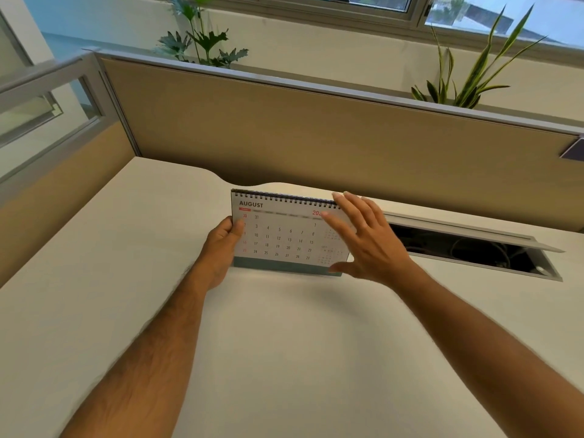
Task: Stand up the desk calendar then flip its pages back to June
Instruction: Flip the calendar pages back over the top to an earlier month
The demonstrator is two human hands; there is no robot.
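**Calendar upright on table, showing August, both hands on it**

Two bare forearms reach in from the bottom edge over a plain off-white table (284, 343). Near part of the table carries nothing but the arms.

Left hand (221, 248) holds the desk calendar (284, 235) by its left edge: thumb on the front of the page near the red dates, remaining fingers hidden behind. Closed grip on the calendar.

Right hand (366, 238) is at the calendar's right side, fingers spread wide and mostly straight, palm facing the page. Fingertips reach the top right corner by the spiral binding, thumb low near the bottom right corner. It covers the right part of the page and part of the year printed in red. Cannot tell if the palm actually touches the paper; it grips nothing.

Calendar stands upright on its grey-green base strip in the middle of the table, face toward the camera, black spiral binding along the top. Front page reads AUGUST with the date grid under it, some small print blurred.

Just right of the calendar, a cable tray (474, 248) is sunk in the table with its lid open, dark cables inside.

Behind the table, a tan partition panel (316, 131) with grey trim. Beyond it, two green plants (202, 39) under a window (347, 4).
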